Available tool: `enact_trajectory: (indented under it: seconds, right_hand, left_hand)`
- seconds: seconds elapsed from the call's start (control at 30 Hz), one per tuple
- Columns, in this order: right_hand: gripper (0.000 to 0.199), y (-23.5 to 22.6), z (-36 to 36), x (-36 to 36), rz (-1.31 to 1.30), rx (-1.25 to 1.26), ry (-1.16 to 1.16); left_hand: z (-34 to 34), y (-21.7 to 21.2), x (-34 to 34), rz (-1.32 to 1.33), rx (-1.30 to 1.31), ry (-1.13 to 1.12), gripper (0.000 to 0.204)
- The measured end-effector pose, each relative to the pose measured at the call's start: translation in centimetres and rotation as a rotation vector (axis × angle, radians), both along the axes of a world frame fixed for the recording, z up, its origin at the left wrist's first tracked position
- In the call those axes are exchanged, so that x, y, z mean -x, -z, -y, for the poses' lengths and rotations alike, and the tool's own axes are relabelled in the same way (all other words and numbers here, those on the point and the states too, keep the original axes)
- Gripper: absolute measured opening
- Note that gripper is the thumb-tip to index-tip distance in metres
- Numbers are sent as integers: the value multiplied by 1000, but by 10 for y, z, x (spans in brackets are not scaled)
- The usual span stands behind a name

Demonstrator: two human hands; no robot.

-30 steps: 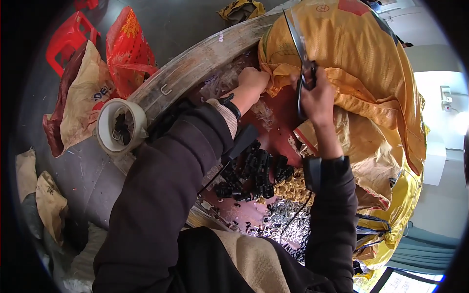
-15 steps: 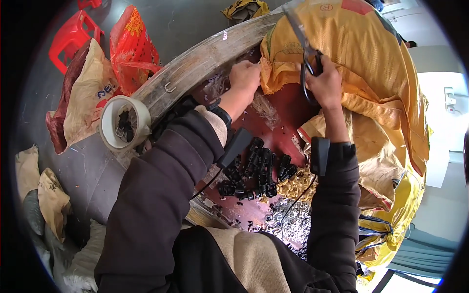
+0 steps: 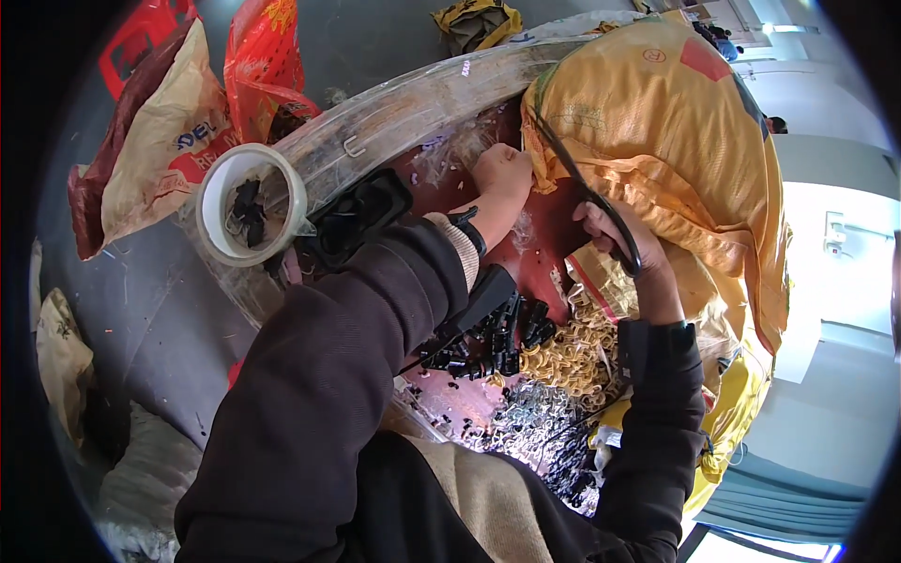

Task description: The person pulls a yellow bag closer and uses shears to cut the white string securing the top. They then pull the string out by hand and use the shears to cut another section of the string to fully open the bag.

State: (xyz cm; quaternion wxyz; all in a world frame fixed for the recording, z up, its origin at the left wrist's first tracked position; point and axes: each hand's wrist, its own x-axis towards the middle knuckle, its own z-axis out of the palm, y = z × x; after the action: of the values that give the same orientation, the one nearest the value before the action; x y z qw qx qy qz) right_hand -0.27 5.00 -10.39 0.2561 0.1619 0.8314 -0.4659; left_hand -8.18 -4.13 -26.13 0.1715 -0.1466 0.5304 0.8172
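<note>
My left hand point(image 3: 504, 174) is closed in a pinch on the lower left edge of a large orange woven sack point(image 3: 657, 103). To its right, my right hand point(image 3: 631, 235) grips a pair of scissors point(image 3: 569, 161) with black handles. The scissors' long dark blades point up and left, in front of the sack's left side and near my left fingers. Part of the handles is hidden behind my right fingers. Beneath both hands shows the red tabletop point(image 3: 544, 239). Loose folds of the sack hang beside my right wrist.
Black plastic parts point(image 3: 497, 342), a pile of gold-coloured pieces point(image 3: 582, 352) and silver pieces point(image 3: 535, 422) lie nearer me. A white tub point(image 3: 293, 178) and a black tray point(image 3: 361, 216) stand at left. A plastic-covered rim point(image 3: 404, 103) borders the table. Bags point(image 3: 160, 141) stand beyond.
The scissors have swung down and left, from above the sack's front to along its left edge. My right hand has come lower, while my left still pinches the sack. The whole view has shifted.
</note>
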Motion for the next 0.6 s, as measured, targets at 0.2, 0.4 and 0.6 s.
enact_trajectory:
  seconds: [0.2,0.4,0.6]
  right_hand:
    - [43,16,-1,0,151,144,158]
    - [49,26,0,-1,216,128,253]
    - [52,33,-5,-8,211,202,275]
  left_hand:
    - [-5,3,-1,-14,70,-88,10]
    - [-9,11,8,24,115,-215,21]
    - [-6,5,13,-24,152,-276,22]
